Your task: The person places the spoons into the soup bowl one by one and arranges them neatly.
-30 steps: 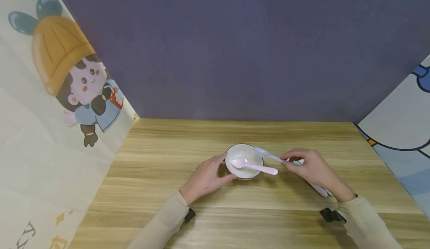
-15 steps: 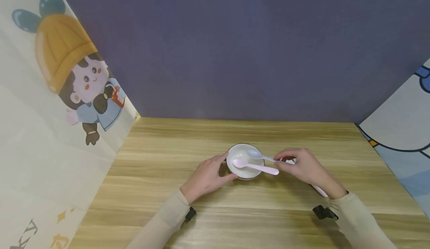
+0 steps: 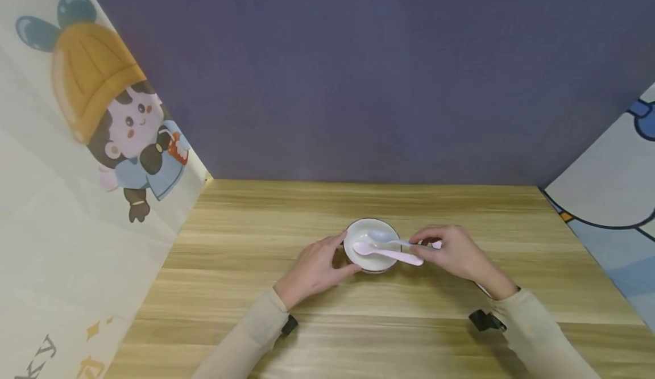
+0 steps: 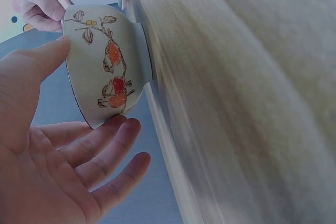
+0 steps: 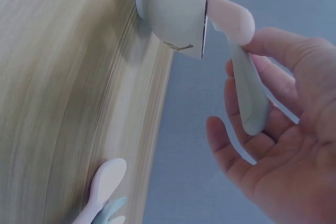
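Note:
A white bowl [image 3: 358, 232] with a dark rim stands upright on the table; orange fruit and branches decorate its outside in the left wrist view. My left hand [image 3: 314, 271] holds its left side between thumb and fingers. In the bowl lies a pink spoon [image 3: 401, 257], its handle jutting over the right rim. My right hand [image 3: 455, 253] pinches the handle of a pale blue-grey spoon [image 3: 381, 236], whose head is over the bowl's inside, beside the pink one. Whether that head touches the bowl, I cannot tell. The right wrist view shows its handle [image 5: 245, 90] against the fingers.
More spoons lie on the table by the right forearm: a pink spoon [image 5: 107, 182] and a teal piece [image 5: 109, 211] beside it, partly out of frame. A dark blue-grey panel [image 3: 368, 83] rises behind the wooden table [image 3: 286, 203]. Patterned side panels flank it.
My right hand has moved left, bringing the blue-grey spoon's head from the bowl's right rim to over its inside. The left hand, bowl and pink spoon have stayed put.

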`<move>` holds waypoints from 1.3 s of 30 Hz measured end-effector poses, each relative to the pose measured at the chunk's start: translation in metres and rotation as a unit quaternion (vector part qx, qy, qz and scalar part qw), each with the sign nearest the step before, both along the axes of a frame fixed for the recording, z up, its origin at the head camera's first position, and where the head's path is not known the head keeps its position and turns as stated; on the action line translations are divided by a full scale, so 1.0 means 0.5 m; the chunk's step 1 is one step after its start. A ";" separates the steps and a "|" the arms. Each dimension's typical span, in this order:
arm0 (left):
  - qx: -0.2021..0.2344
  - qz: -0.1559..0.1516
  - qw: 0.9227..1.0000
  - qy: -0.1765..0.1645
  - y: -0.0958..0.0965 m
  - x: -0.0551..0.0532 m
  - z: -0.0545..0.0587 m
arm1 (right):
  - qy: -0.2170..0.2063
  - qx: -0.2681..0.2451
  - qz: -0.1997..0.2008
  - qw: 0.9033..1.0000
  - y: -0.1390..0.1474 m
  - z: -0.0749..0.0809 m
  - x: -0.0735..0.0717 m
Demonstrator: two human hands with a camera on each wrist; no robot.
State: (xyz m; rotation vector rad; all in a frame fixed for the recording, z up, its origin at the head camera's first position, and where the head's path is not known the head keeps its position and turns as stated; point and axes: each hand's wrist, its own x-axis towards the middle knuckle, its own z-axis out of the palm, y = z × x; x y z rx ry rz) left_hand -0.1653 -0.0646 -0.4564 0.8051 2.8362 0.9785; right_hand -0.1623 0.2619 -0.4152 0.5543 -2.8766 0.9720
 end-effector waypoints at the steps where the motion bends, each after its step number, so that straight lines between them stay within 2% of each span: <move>1: 0.002 -0.001 1.000 0.002 0.000 0.000 0.000 | 0.003 0.000 0.003 1.000 -0.002 -0.001 -0.002; 14: 0.005 -0.001 1.000 0.002 0.000 -0.001 -0.006 | -0.018 -0.005 0.013 1.000 -0.014 -0.001 -0.014; 22: 0.001 0.001 1.000 -0.005 -0.001 0.002 -0.001 | -0.031 -0.017 0.031 0.999 -0.027 0.005 -0.019; 39: -0.001 0.002 1.000 -0.010 -0.002 0.002 -0.002 | -0.029 -0.001 0.037 0.999 -0.048 -0.009 -0.036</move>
